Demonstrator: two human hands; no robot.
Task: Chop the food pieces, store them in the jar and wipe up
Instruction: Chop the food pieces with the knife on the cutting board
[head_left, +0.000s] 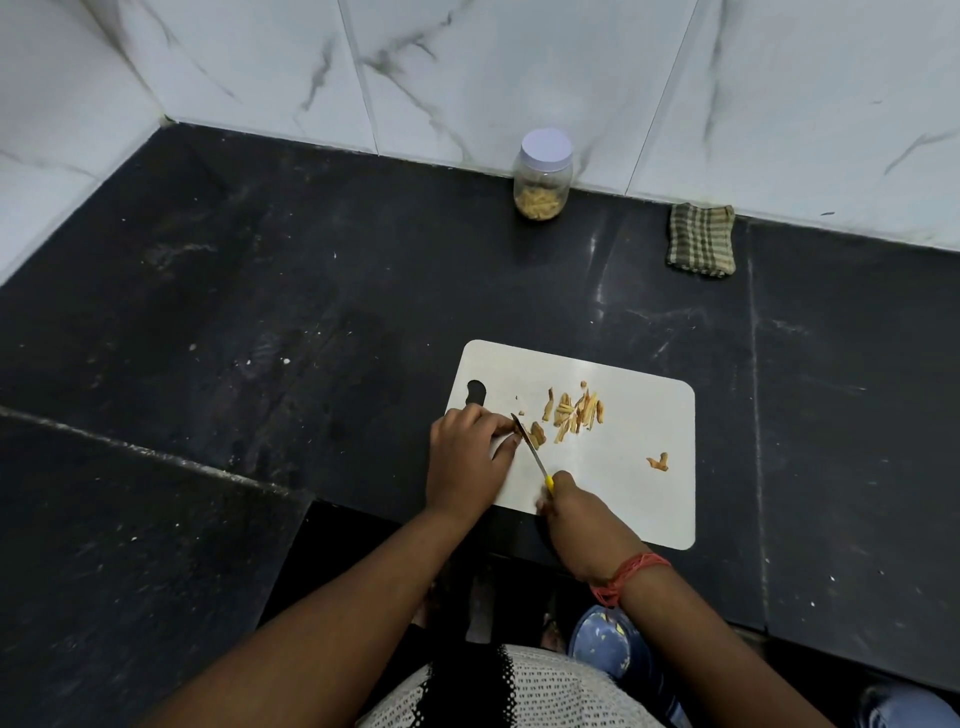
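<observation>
Head view, looking down on a black stone counter (260, 312) set against white marble-veined wall tiles (467, 67). A white cutting board (639, 478) lies near the counter's front edge, its oval handle hole at the far left corner. The left hand (467, 457) rests on the board's left part, fingers curled and pinching a tan food piece (537, 432) against the surface. The right hand (576, 512) is wrapped tight round the yellow handle of a small knife (531, 451), whose blade slants up and left, its tip touching the board just beside the left fingertips. A cluster of cut strips (576, 413) lies near the board's middle, and one stray bit (658, 461) sits apart toward the right edge. A red thread band (626, 577) circles the right wrist. Well behind the board, touching the wall, stands a clear jar (542, 179) with a white lid screwed on, its lower part holding tan pieces. To its right, also against the wall, sits a folded green checked cloth (701, 240). No label, brand or writing can be read on anything.
</observation>
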